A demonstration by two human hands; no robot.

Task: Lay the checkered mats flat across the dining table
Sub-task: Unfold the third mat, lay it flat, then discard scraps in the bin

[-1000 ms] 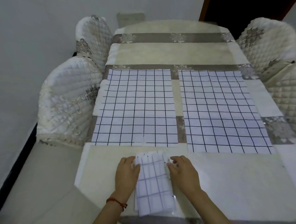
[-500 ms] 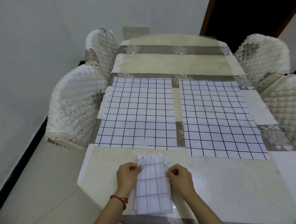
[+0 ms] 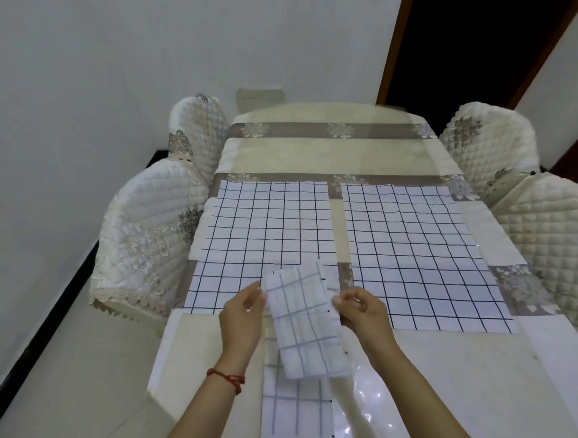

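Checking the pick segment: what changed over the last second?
Both hands, left hand and right hand, lifted the top folded checkered mat off the folded stack, gripping its side edges. The two spread mats stayed flat.

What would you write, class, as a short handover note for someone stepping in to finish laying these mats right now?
Left hand: pinching the left edge of a folded checkered mat, raised off the table.
Right hand: pinching its right edge.
Another folded mat lies on the near end of the dining table, partly under the lifted one.
Done: left mat and right mat lie flat side by side mid-table.
Left: unfold and spread the held mat, then the folded one below it.
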